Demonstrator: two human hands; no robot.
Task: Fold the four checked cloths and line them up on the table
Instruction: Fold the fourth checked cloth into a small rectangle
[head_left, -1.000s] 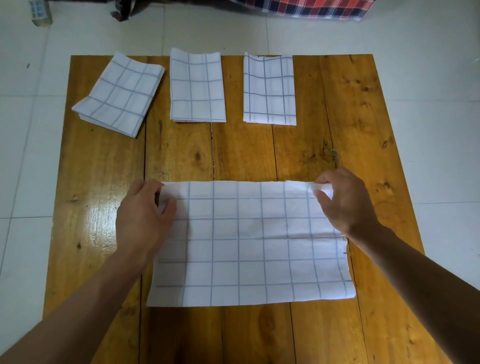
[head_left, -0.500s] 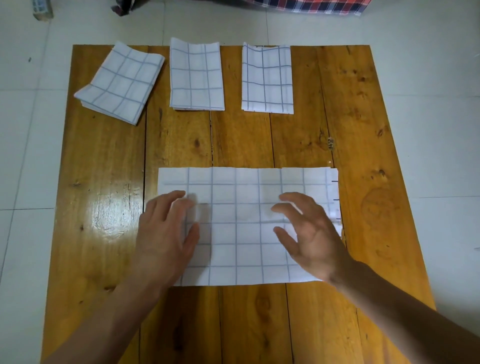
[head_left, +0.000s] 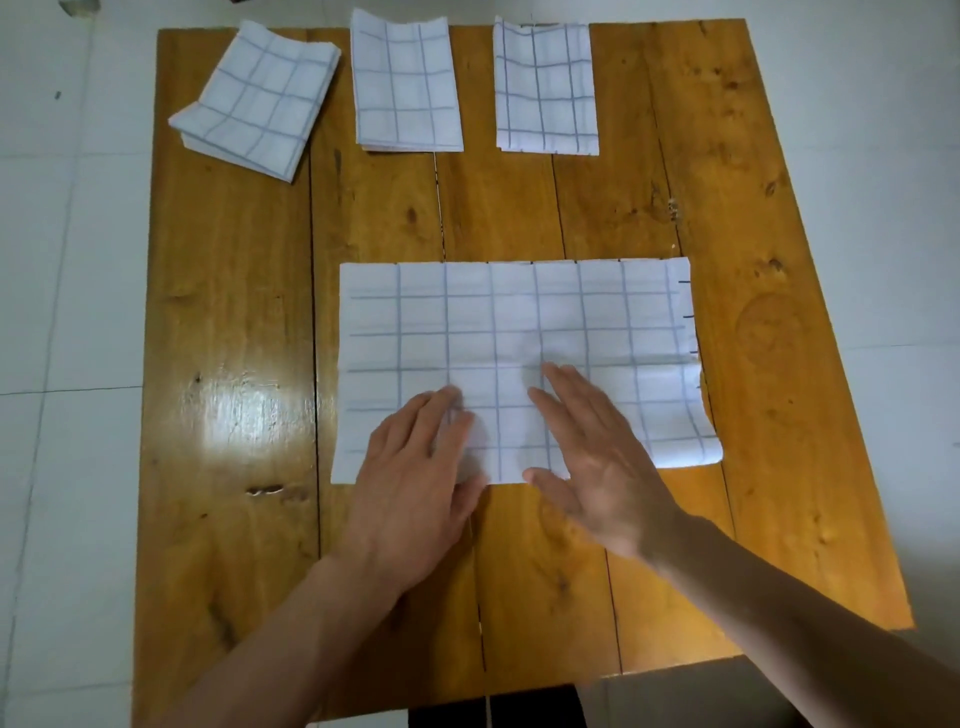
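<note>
Where white floor tiles (head_left: 62, 260) surround it, wooden table (head_left: 234, 312) gleams.

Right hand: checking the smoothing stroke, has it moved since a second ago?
Yes. The right hand left the cloth's far right corner for its near middle.

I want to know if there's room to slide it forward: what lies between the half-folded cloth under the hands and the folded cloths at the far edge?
Nothing: the head view shows only bare table between the half-folded cloth and the three folded cloths.
</note>
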